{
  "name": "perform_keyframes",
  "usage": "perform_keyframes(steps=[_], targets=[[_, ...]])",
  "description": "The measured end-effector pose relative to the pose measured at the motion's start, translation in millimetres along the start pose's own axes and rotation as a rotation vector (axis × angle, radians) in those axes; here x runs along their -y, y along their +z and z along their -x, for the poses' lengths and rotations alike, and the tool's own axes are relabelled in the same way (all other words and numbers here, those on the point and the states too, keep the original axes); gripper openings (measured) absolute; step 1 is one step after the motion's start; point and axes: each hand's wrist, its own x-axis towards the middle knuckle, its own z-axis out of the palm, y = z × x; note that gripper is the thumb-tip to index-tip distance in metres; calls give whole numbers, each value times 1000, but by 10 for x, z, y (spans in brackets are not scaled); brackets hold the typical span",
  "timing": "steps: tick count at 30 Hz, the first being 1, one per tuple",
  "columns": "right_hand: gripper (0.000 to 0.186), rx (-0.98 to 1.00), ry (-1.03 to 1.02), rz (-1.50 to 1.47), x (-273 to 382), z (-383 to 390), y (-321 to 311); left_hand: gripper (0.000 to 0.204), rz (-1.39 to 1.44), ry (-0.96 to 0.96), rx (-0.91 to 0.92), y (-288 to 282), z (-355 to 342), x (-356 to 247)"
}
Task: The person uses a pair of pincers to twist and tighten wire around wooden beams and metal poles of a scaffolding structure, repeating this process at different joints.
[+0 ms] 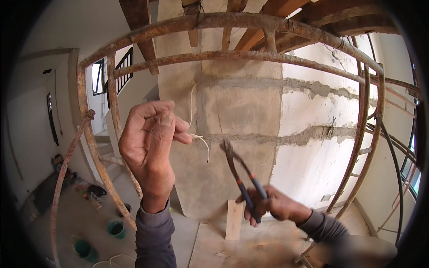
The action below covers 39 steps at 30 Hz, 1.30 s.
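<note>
My left hand (149, 145) is raised at the middle left, thumb and fingers pinched on a thin white electric cable (206, 145). The cable's short end sticks out past the fingertips and curves down to a dark tip. Another stretch of white cable (191, 105) runs from the wall down to the same hand. In my right hand (283, 206), lower and to the right, are long-handled pincers (233, 169) with dark grips and orange bands. Their head points up toward the wall, a little right of the cable end and apart from it. The handles stand somewhat spread.
Rusty scaffold tubes (219, 56) frame the work place, with wooden beams (254, 33) overhead. Ahead is a plastered wall (241, 111) with rough cement strips. A wooden plank (233, 221) leans below. Green buckets (117, 229) and debris lie on the floor at lower left.
</note>
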Motion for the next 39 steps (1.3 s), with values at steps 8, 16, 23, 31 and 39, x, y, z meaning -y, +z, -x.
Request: perform_keyframes(steps=[8,16,23,31,39], targets=[[49,-132,398,-355,-2326,665,-8,16,-52,-270,122,-215,285,38],[43,-485,353,-264,-4360,2339,-19,16,-90,-439,275,34,304,230],[81,-560,213,-950,-5622,3528,311,17,-161,78,343,813,-32,215],[90,-539,-240,-1110,-5929,3725,713,16,-361,387,194,1688,-937,139],[86,-685,-143,-1096,-5895,3686,562,17,-725,717,65,2127,-1302,272]])
